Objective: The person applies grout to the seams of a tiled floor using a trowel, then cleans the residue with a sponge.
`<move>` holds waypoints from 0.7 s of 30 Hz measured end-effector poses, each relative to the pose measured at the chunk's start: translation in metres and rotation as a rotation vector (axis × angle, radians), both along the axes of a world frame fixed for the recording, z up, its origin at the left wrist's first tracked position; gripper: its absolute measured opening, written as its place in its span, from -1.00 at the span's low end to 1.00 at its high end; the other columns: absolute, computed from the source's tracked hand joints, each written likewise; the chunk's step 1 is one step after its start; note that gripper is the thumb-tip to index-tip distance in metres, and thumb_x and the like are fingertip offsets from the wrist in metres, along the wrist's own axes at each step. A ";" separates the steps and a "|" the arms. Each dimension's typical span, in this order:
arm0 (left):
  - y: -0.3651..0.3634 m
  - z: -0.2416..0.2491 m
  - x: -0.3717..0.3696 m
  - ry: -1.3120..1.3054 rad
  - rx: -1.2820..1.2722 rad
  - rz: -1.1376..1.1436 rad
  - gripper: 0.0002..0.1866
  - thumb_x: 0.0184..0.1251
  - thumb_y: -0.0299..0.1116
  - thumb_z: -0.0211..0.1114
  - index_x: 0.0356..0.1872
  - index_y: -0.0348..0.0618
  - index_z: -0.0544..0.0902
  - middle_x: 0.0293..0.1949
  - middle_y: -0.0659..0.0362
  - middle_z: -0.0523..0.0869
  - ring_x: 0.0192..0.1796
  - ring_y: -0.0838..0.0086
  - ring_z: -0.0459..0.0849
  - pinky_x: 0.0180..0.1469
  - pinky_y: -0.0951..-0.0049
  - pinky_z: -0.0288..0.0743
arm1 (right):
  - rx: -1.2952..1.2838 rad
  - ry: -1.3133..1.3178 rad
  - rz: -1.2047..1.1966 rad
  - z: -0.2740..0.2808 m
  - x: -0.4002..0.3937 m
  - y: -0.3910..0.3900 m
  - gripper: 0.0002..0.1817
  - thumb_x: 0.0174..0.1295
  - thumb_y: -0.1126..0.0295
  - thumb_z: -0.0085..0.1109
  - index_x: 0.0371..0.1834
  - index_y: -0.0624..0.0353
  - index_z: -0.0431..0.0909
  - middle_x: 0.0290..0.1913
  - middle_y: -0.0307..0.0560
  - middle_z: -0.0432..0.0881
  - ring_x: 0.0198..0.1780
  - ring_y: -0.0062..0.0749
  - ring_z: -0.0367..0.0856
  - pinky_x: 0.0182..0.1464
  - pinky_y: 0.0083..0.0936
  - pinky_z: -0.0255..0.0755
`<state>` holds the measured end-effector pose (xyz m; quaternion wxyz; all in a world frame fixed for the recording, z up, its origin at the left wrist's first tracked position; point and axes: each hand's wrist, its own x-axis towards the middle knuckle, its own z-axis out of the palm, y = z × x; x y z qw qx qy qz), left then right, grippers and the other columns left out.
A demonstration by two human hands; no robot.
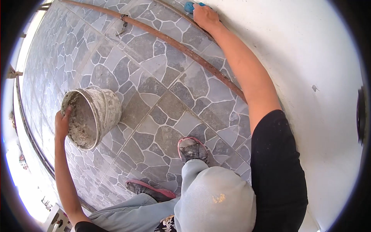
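My left hand [63,123] is closed over the rim of a bucket [111,106], thumb on the inside. The bucket is pale and caked with grey cement-like residue. It is tilted with its mouth toward the left, and grey residue coats the inside. At the top, my right arm stretches forward along the white wall [309,69]. My right hand [206,16] is closed on a small blue object [189,7], low by the wall. The kind of this blue object cannot be made out, as the fingers partly cover it.
A long rusty pipe [170,41] crosses the stone-patterned tile floor [154,100], with a dark tie [123,24] around it. A thin ribbed bar [181,14] lies closer to the wall. My shoes [192,150] stand on the tiles below.
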<state>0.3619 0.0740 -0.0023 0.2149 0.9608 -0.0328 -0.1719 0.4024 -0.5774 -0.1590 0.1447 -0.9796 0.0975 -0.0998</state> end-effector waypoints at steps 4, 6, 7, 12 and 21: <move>0.004 0.000 0.005 0.089 0.006 0.050 -0.44 0.58 0.03 0.22 -0.04 -0.45 0.70 -0.29 0.06 0.76 -0.22 0.44 0.63 -0.08 0.30 0.51 | -0.032 0.039 0.050 0.013 -0.073 -0.025 -0.67 0.45 0.29 -0.04 0.08 0.15 0.66 -0.11 0.34 0.73 0.00 0.26 0.71 0.05 0.09 0.58; 0.002 -0.005 0.000 0.004 -0.110 0.033 -0.46 0.59 0.01 0.21 0.01 -0.43 0.70 -0.24 0.10 0.77 -0.20 0.45 0.64 -0.06 0.32 0.52 | -0.069 0.177 0.033 0.028 -0.118 -0.036 -0.66 0.44 0.31 -0.02 0.11 0.18 0.66 -0.16 0.35 0.74 -0.02 0.28 0.71 0.06 0.07 0.57; 0.004 -0.005 0.001 0.023 -0.113 0.024 -0.48 0.59 -0.01 0.20 0.03 -0.42 0.70 -0.22 0.11 0.77 -0.19 0.45 0.65 -0.04 0.33 0.53 | -0.094 0.271 0.022 0.032 -0.137 -0.040 -0.66 0.44 0.32 -0.01 0.11 0.19 0.66 -0.18 0.36 0.73 -0.02 0.29 0.71 0.06 0.06 0.57; 0.024 -0.014 0.010 0.072 -0.119 0.023 -0.48 0.59 -0.02 0.21 0.03 -0.42 0.70 -0.22 0.09 0.77 -0.19 0.43 0.66 -0.05 0.34 0.53 | -0.090 0.376 -0.073 0.054 -0.186 -0.045 -0.66 0.42 0.36 0.00 0.14 0.18 0.68 -0.13 0.31 0.75 -0.03 0.25 0.72 0.06 0.01 0.58; 0.018 -0.012 0.012 -0.020 0.022 -0.049 -0.45 0.56 0.02 0.21 -0.10 -0.45 0.70 -0.32 0.00 0.74 -0.27 0.34 0.64 -0.11 0.20 0.50 | 0.077 -0.073 -0.311 0.027 -0.203 0.005 -0.66 0.47 0.38 -0.02 0.16 0.15 0.68 -0.11 0.27 0.76 -0.05 0.23 0.72 -0.01 0.05 0.56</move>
